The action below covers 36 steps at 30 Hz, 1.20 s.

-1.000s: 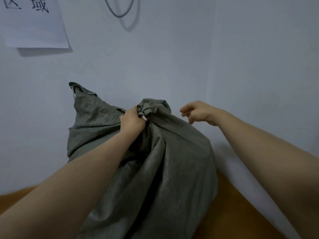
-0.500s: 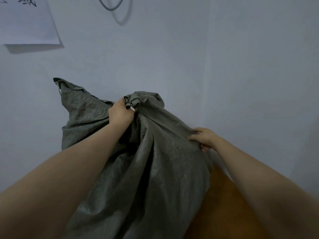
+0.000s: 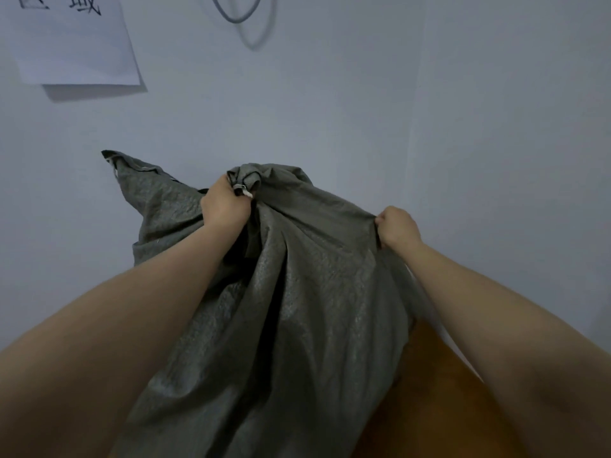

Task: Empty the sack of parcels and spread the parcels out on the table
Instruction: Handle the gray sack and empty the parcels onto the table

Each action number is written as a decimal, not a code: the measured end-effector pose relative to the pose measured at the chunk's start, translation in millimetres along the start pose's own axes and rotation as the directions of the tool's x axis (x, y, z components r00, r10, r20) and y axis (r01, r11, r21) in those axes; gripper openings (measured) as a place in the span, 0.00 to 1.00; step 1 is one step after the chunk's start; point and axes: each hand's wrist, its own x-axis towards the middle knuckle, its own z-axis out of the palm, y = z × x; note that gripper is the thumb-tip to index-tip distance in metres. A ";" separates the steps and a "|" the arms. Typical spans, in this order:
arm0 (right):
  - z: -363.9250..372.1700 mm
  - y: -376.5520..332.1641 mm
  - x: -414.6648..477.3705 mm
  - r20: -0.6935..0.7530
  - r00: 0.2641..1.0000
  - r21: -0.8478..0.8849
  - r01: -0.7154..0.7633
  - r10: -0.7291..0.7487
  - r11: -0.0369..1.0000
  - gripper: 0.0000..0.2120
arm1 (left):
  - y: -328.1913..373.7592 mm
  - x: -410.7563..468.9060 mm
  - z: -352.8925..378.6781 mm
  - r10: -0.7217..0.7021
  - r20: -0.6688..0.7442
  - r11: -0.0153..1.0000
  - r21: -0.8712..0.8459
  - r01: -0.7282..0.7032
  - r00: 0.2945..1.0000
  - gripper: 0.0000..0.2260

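Observation:
A large grey woven sack (image 3: pixel 297 309) stands upright on the brown table (image 3: pixel 429 391), filling the middle of the view. My left hand (image 3: pixel 224 206) grips a bunched fold of cloth at the sack's top. At the sack's right shoulder my right hand (image 3: pixel 396 226) pinches the fabric and pulls it taut. One corner of the sack (image 3: pixel 132 166) sticks up at the left. No parcels are visible; the cloth hides whatever is inside.
A white wall stands close behind the sack, with a corner running down at the right. A sheet of paper (image 3: pixel 72 41) with black characters is stuck to the wall at upper left. A grey cable loop (image 3: pixel 238 14) hangs at the top.
My right hand came down from the air onto the sack's right side, then took hold of the fabric and pulled it up and outward. The left hand kept its hold on the top.

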 end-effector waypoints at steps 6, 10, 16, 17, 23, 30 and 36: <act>-7.2 -29.8 9.0 -0.051 0.996 0.018 0.068 -0.067 0.998 0.19 | -3.3 9.3 -17.1 -0.014 -0.072 1.000 0.004 0.014 0.997 0.15; -8.0 -45.9 14.3 -0.083 0.990 0.006 0.120 -0.119 0.993 0.12 | -4.0 16.8 -29.6 -0.036 -0.123 0.999 0.009 0.037 0.992 0.13; -16.7 -66.0 18.4 -0.109 0.979 0.032 0.176 -0.172 0.984 0.14 | -4.8 21.9 -37.7 -0.033 -0.162 0.999 0.014 0.036 0.986 0.13; -16.4 -67.5 18.7 -0.106 0.979 0.032 0.180 -0.176 0.983 0.12 | -5.7 23.3 -39.0 -0.034 -0.165 0.999 0.010 0.036 0.986 0.13; -21.5 -88.3 16.3 -0.145 0.963 0.057 0.237 -0.227 0.970 0.12 | -6.3 27.3 -43.2 -0.039 -0.198 0.998 0.035 0.047 0.980 0.14; -30.3 -107.8 19.7 -0.163 0.953 0.091 0.272 -0.255 0.958 0.13 | -9.7 32.0 -51.7 -0.063 -0.230 0.996 0.051 0.077 0.971 0.16; -25.9 -110.1 13.4 -0.196 0.951 0.145 0.269 -0.239 0.952 0.12 | -10.9 31.0 -52.4 -0.064 -0.234 0.995 0.061 0.081 0.970 0.15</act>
